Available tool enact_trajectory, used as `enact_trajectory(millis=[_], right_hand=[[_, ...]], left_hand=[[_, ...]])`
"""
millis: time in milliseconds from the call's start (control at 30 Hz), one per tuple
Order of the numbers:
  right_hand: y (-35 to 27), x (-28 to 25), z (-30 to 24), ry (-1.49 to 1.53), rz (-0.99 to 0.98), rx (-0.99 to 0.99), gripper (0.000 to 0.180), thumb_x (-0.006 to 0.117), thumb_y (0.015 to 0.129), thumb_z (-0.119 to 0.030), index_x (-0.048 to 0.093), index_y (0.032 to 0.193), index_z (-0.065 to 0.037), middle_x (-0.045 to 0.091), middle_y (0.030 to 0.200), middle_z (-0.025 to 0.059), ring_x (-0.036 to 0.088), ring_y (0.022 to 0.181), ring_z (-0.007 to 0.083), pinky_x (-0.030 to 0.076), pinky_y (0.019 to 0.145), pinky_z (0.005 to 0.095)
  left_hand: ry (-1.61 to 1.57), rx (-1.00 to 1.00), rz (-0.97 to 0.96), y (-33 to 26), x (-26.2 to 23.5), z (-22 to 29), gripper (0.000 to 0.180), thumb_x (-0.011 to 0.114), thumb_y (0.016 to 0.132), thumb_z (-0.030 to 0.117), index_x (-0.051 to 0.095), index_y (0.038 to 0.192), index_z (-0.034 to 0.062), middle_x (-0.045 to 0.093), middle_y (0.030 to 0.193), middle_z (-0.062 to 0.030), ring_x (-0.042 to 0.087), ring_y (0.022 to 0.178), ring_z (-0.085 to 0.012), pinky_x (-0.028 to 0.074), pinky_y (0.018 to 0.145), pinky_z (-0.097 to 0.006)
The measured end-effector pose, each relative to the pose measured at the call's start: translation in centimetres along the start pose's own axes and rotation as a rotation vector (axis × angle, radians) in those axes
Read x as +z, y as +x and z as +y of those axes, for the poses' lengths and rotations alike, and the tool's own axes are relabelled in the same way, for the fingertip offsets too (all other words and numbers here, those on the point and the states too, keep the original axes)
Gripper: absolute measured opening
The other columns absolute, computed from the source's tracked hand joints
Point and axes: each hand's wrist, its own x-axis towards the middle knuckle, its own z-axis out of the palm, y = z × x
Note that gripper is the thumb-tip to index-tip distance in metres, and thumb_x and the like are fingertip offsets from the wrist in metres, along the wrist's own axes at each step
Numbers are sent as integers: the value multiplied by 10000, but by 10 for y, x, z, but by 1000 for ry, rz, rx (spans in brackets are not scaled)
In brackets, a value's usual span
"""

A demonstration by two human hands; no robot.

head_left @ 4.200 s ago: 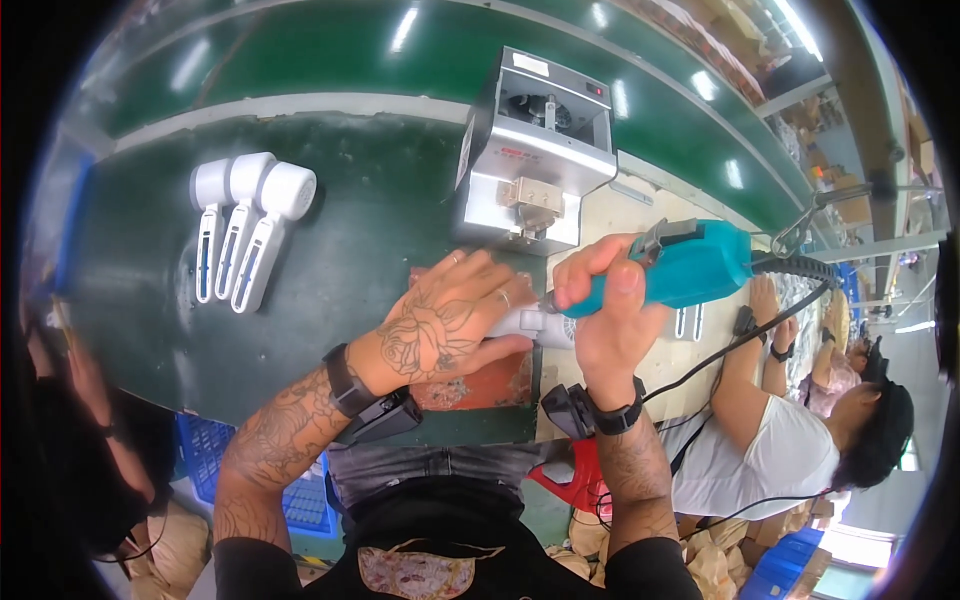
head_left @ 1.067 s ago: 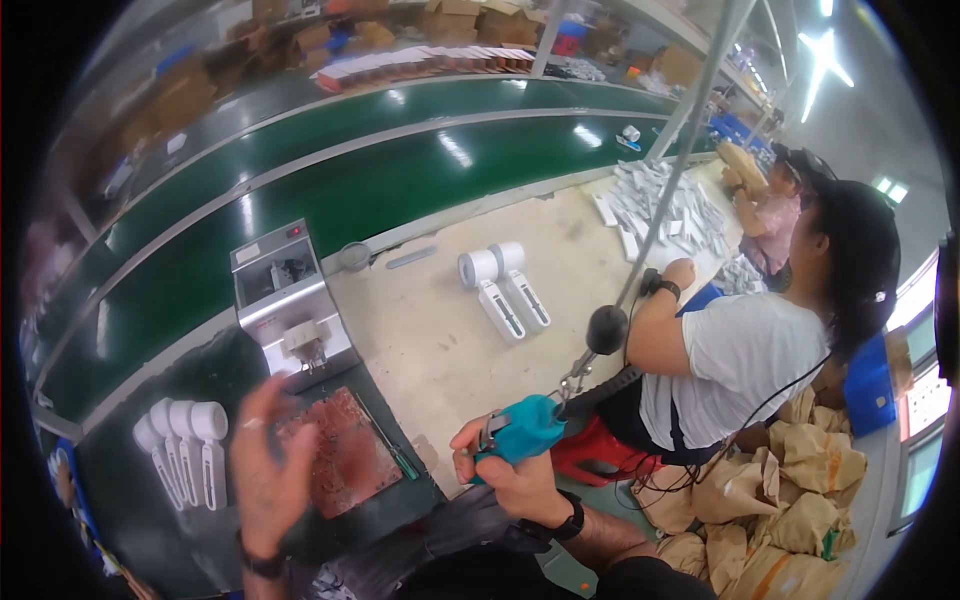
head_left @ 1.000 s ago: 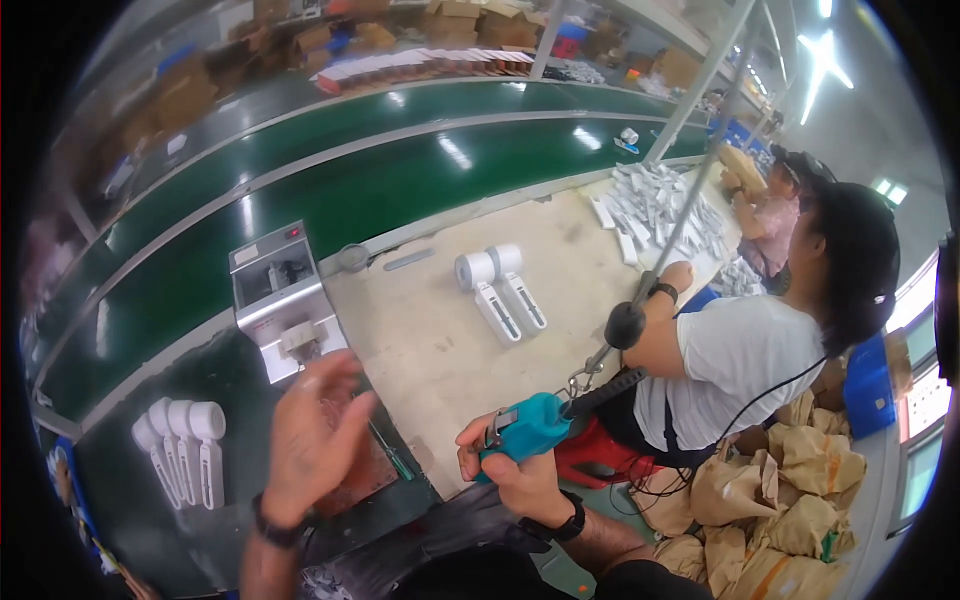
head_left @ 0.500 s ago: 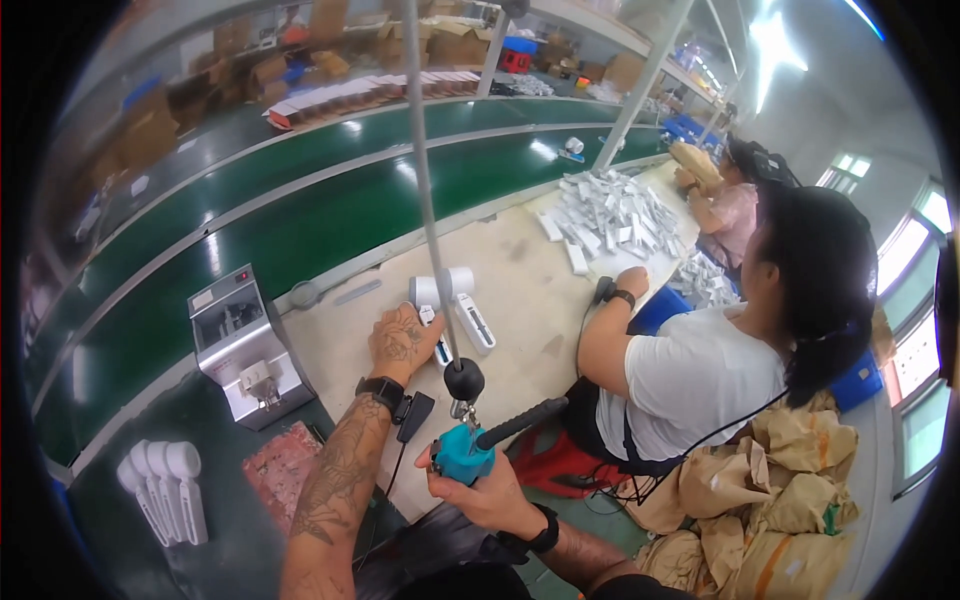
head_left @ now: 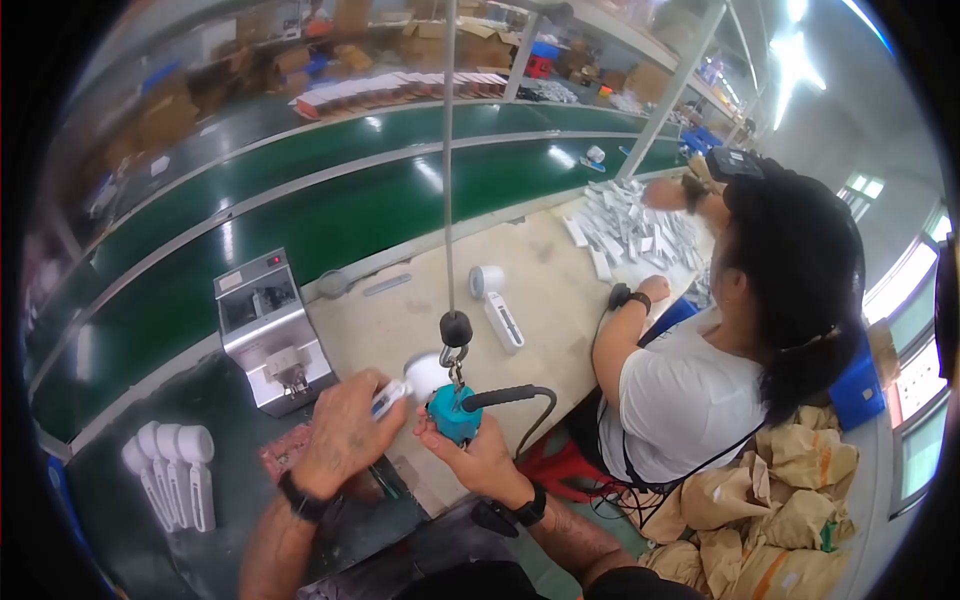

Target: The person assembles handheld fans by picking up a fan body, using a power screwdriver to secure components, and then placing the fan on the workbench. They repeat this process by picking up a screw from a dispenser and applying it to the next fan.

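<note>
Brown cardboard boxes (head_left: 470, 40) stand on the far shelf, a row of flat white-and-red packages (head_left: 390, 90) lies below them, and brown paper sacks (head_left: 770, 500) pile at lower right.

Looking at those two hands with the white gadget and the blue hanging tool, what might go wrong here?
The left hand holds the white gadget close against the blue screwdriver in the right hand, so a slip might catch fingers. The screwdriver's black cable loops toward the co-worker and could snag.

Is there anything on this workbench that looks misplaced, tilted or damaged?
Nothing stands out. The left hand holds a white handheld device, the right hand a teal electric screwdriver hung on a cable; four finished white devices lie in a neat row.
</note>
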Motion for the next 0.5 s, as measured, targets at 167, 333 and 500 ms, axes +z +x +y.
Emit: enact_trajectory(millis=[167,333,500], right_hand=[[3,24,-1,156,-7,5,324,782,946,-209,670,1168,-1,736,1015,66,661,936,123,530,845,303],[-3,46,5,103,-112,8,274,679,992,-85,590,1230,17,699,1036,69,692,995,165,539,902,332],[6,42,-28,162,-6,22,459,630,1033,-412,572,1225,1,645,860,55,631,796,165,516,747,345]], left_hand=[[75,75,28,-52,-36,-5,266,778,860,174,671,1054,27,704,939,-180,691,837,-395,546,725,-460],[197,119,95,-92,-42,-30,296,802,839,194,687,1067,44,710,1031,-153,687,939,-351,545,801,-444],[79,100,135,-86,-42,-38,258,786,859,202,698,1044,45,706,1122,-179,684,1009,-354,543,893,-437]])
